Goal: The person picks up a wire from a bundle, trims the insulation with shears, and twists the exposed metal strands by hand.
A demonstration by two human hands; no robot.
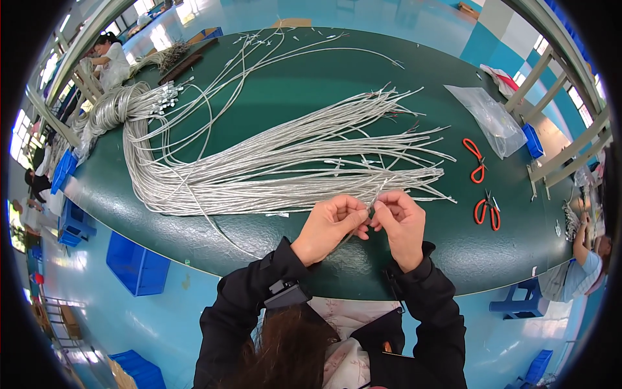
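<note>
L hand (328, 225) & R hand (404, 227): both grips pinched together on thin grey cable (376, 197) btwn fingertips, over green surface (499, 259), at near side of cable bundle (259, 185); held bit points away, slightly R; bundle's long axis approx L–R

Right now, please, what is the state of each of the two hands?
Left hand: closed, thumb and fingers pinching a thin grey cable.
Right hand: closed, apparently pinching the same cable.

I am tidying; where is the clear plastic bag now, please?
In the head view, the clear plastic bag lies near the right edge of the green table, beside the small blue box, beyond the red-handled tools.
</note>
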